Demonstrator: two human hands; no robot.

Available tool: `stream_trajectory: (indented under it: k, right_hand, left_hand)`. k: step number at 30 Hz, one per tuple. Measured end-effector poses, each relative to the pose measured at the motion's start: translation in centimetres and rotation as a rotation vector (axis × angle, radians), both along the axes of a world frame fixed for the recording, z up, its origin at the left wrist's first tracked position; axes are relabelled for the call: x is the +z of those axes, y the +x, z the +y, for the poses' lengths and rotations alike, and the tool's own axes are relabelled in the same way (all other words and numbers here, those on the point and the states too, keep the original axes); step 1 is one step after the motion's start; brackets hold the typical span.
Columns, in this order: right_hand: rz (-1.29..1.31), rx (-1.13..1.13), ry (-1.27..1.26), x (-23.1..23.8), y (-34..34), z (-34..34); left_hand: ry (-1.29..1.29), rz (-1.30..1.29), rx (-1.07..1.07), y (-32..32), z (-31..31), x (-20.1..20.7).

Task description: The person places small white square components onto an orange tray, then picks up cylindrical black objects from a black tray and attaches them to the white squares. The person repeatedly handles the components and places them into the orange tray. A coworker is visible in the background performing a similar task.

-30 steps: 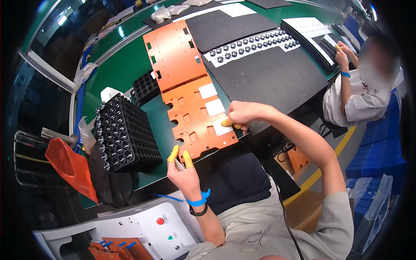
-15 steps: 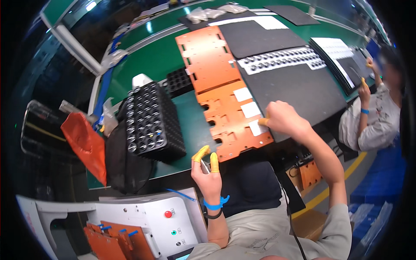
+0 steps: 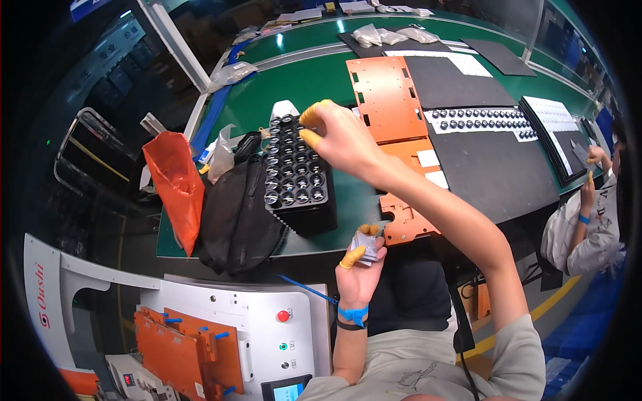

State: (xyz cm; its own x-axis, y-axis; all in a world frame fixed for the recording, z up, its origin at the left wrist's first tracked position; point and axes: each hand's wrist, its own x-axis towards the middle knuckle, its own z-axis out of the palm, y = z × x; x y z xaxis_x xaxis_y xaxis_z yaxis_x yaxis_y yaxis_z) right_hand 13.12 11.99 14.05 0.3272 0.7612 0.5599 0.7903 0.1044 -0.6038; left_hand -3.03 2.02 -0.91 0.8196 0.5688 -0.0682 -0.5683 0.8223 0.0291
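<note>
My left hand [image 3: 361, 271], near the table's front edge, grips a small stack of thin whitish square plates [image 3: 365, 248] between yellow-capped fingers. Across the table reaches my right hand [image 3: 334, 137], its yellow-capped thumb and forefinger apart over the right side of a black tray [image 3: 301, 217]. Rows of glossy round black parts [image 3: 288, 168] fill that tray. Under my right forearm lies an orange fixture plate [image 3: 401, 220], partly hidden. White squares [image 3: 437, 179] like those in my left hand rest on it.
An upright orange bag [image 3: 175, 190] and a black bag [image 3: 241, 220] stand left of the tray. Black mats [image 3: 498, 167] with a white strip of round parts [image 3: 481, 120] cover the right side. A white machine [image 3: 261, 334] is at lower left; a co-worker [image 3: 582, 227] sits at right.
My right hand has left the white square on the orange fixture and moved left to the tray. My left hand has turned, showing the stacked plates. The whole view has shifted.
</note>
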Motion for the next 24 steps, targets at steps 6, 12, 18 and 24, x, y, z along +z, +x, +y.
stream_trajectory:
  k: [6, 12, 18, 24]
  right_hand:
    - [0.014, -0.085, -0.147, -1.4, 1.7, 6.4]
    - [-0.159, -0.082, -0.169, -1.2, 1.3, 8.0]
    - [-0.053, -0.239, -0.107, -0.6, 1.0, 7.8]
    - [0.164, -0.038, 0.228, -1.1, -1.3, 2.6]
  left_hand:
    - [0.029, 0.214, -0.051, -0.6, 0.8, 1.3]
    - [0.163, 0.105, -0.054, -0.7, 1.4, -1.5]
    - [0.293, 0.284, -0.006, -0.5, 0.7, -1.6]
    - [0.281, 0.439, 0.039, -0.7, 0.4, -1.5]
